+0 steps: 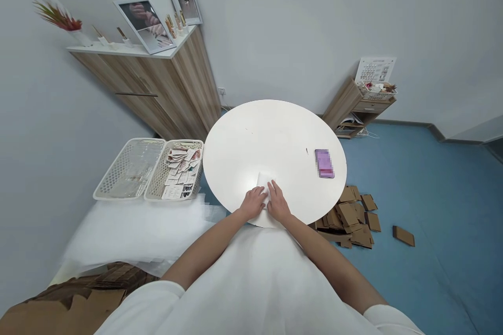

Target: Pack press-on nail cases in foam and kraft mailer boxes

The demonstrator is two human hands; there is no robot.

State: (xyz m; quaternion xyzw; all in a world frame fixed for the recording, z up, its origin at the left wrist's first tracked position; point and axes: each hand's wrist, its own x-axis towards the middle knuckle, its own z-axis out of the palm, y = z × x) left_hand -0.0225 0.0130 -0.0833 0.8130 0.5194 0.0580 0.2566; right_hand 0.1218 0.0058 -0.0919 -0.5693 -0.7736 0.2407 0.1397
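A small folded white sheet [265,179], thin and soft-looking like wrapping foam, lies at the near edge of the round white table [271,131]. My left hand [253,203] is on the left side of it with the fingers bent inward over the sheet. From the right, my right hand [277,203] presses on it, fingertips close to those of the left. Whether anything is wrapped inside the sheet cannot be seen. A purple, pixelated packet or phone-like thing [324,163] lies toward the table's right side, with a tiny dark item [307,151] beside it.
To the left stand two white baskets, one with clear plastic sleeves [135,167], one with printed cards [183,167]. White sheets [145,230] are stacked below them. Brown cardboard boxes [349,220] lie on the floor at right. A wooden cabinet [157,84] stands behind left.
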